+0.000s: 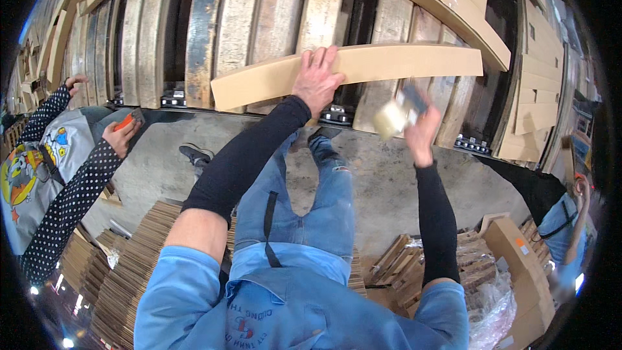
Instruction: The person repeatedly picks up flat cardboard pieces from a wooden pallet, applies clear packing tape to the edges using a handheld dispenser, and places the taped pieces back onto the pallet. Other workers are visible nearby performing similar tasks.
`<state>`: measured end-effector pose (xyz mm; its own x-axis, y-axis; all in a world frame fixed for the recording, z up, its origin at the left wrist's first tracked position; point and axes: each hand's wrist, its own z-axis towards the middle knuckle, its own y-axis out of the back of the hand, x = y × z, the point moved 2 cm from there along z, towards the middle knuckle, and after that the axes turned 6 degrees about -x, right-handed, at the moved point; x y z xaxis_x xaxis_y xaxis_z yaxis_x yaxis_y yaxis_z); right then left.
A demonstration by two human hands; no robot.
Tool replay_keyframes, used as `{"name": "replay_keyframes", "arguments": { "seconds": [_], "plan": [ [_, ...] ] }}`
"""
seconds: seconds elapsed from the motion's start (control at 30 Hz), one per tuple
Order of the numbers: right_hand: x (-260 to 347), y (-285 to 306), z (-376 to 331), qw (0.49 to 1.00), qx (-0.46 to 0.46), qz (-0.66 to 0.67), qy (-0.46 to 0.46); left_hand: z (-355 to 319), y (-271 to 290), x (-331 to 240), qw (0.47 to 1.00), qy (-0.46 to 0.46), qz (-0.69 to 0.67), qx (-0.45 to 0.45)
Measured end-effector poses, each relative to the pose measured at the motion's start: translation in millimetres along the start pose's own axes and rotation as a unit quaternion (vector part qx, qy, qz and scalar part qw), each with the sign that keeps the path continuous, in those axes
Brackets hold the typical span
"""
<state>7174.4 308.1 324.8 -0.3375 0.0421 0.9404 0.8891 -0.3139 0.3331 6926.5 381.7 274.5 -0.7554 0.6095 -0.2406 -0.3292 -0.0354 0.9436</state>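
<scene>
A long, narrow cardboard box (pixel 408 63) lies across the wooden slats in front of me, its right end farther from me than its left. My left hand (pixel 317 82) grips it near the middle, fingers over the top and far side. Right of that, my right hand (pixel 422 131) is closed around a tape dispenser (pixel 392 118) with a pale roll, smeared by motion. The dispenser is just off the near edge of the box, and I cannot tell whether its tape touches the cardboard.
The wooden slats (pixel 240 26) have dark gaps between them. Another long cardboard piece (pixel 447 0) lies beyond. At left, a co-worker's hand (pixel 123 133) holds an orange tool; another person (pixel 564 227) stands at right. Stacked cardboard (pixel 139 266) and plastic wrap (pixel 495 311) are close by.
</scene>
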Motion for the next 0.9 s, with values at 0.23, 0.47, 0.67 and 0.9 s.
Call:
{"name": "replay_keyframes", "arguments": {
  "seconds": [0.23, 0.47, 0.67, 0.9],
  "plan": [
    [-55.4, 4.8, 96.2, 0.961, -0.009, -0.002, -0.276, 63.1, -5.2, -27.2, 0.992, -0.004, 0.016, 0.126],
    [-45.1, -0.4, 95.2, 0.949, 0.041, 0.15, -0.276, 89.7, -39.3, -41.9, 0.993, -0.047, 0.02, 0.107],
    [57.0, 47.6, 89.8, 0.982, -0.01, 0.007, -0.187, 87.6, -34.0, -41.2, 0.995, 0.004, -0.064, 0.073],
    [60.0, 13.6, 130.3, 0.945, 0.025, -0.299, 0.129, 84.9, -42.4, -49.6, 0.994, 0.019, -0.063, 0.086]
  ]
}}
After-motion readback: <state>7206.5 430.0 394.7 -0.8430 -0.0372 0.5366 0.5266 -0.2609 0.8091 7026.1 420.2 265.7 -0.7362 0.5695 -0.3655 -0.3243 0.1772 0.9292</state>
